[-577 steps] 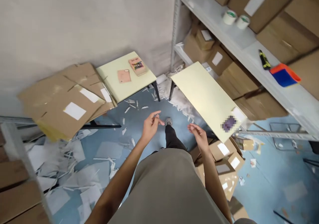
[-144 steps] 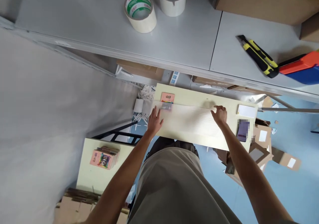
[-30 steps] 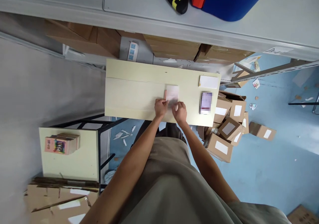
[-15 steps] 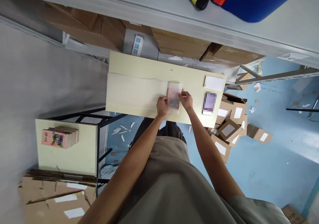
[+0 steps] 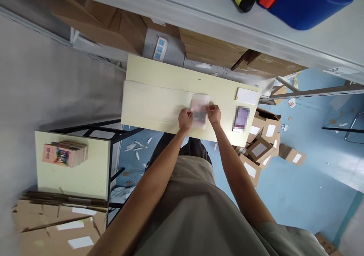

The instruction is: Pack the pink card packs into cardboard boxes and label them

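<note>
A small pinkish book [image 5: 200,113] lies on the pale yellow table, showing faintly through a translucent white layer. This layer belongs to a long wrapping sheet [image 5: 153,102] that stretches left over the tabletop. At the book's left edge, my left hand [image 5: 185,119] is closed, its fingertips pinching the sheet. Across from it, my right hand [image 5: 214,114] is closed at the book's right edge, thumb and finger pinching the wrap there. The sheet's exact material cannot be made out.
On the table's right end lie a white box [image 5: 247,95] and a phone [image 5: 241,119]. A side table [image 5: 71,180] at left bears a stack of books [image 5: 65,153]. Cartons [image 5: 261,148] are piled on the right. A shelf edge [image 5: 199,15] crosses above; a power strip [image 5: 160,49] lies behind the table.
My right hand's fingertips have moved from over the book to its right edge. The book looks paler under the sheet. My left hand stays at the left edge; the view has shifted slightly.
</note>
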Tool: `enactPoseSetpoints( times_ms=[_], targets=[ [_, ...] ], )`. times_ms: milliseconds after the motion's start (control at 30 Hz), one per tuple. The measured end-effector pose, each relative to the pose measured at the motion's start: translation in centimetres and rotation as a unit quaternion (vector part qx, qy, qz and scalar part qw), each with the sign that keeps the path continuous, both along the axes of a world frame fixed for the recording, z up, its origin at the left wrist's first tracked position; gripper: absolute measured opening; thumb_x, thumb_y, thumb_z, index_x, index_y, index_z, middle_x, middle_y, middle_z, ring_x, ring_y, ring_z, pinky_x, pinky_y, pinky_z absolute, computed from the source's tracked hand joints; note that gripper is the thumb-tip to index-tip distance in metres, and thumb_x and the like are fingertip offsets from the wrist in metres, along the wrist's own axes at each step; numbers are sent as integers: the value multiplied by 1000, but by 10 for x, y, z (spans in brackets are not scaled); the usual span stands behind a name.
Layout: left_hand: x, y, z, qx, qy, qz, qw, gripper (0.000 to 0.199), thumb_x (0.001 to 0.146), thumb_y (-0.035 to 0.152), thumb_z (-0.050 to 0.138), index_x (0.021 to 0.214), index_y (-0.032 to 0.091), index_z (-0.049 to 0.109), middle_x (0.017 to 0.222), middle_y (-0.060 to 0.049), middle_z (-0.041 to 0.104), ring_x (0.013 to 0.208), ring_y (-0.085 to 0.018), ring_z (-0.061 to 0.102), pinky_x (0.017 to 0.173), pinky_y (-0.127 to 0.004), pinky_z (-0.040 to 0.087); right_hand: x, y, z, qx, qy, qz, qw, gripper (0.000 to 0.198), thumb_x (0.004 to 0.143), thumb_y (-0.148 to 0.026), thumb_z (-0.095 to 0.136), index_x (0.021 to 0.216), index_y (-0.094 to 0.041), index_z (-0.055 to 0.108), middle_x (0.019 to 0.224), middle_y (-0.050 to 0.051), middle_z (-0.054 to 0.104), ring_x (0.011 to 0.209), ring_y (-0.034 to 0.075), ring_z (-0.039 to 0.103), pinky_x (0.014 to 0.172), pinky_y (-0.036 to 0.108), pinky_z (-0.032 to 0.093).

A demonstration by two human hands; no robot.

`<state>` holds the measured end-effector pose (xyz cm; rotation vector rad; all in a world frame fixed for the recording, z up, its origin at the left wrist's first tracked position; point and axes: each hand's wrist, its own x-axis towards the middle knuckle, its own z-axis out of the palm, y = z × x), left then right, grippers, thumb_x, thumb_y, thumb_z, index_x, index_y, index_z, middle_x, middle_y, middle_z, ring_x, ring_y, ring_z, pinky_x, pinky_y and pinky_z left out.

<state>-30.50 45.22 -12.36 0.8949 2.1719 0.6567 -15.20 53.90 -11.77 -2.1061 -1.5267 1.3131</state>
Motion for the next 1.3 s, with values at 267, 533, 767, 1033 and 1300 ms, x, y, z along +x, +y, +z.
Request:
enactPoseSetpoints(
  times_ms=[267, 533, 767, 1033, 1300],
  targets=[
    [-2, -4, 5, 3, -26, 25, 999, 11, 101, 28, 65, 91, 24, 64, 94, -7, 76, 92, -24, 71, 89, -36, 53, 2, 10, 0, -33, 52, 57, 996, 21, 93, -43, 70, 98, -23, 68, 96, 6, 80, 83, 21, 75, 78, 33, 59],
    [8, -12, 14, 39, 4, -35, 999, 18, 100, 18, 56, 101, 21, 74, 133, -18, 66, 127, -35, 62, 112, -52, 51, -8, 4, 19, 4, 33, 53, 998, 25, 92, -41, 71, 105, -25, 57, 90, 4, 79, 70, 21, 74, 71, 33, 55],
    [20, -29, 30, 29, 14, -124, 992, 57, 88, 37, 82, 138, 15, 64, 146, -24, 57, 135, -44, 55, 115, -55, 50, -24, 1, 40, -6, 7, 98, 995, 27, 93, -34, 67, 114, -23, 55, 88, 5, 79, 75, 24, 76, 77, 36, 57],
    [7, -32, 30, 35, -34, -105, 993, 47, 93, 17, 68, 140, 17, 64, 133, -20, 70, 123, -36, 66, 112, -48, 51, -25, 24, 66, 169, 39, 458, 872, 54, 85, -9, 69, 137, -25, 69, 157, 11, 60, 156, 35, 47, 132, 59, 35],
    [1, -47, 37, 32, -156, 99, 982, 23, 101, 38, 71, 114, 21, 78, 110, -10, 81, 105, -28, 76, 96, -37, 58, -46, 96, 34, 70, 40, 603, 793, 27, 84, -6, 79, 102, -25, 83, 113, 4, 82, 124, 32, 70, 124, 56, 43]
  ],
)
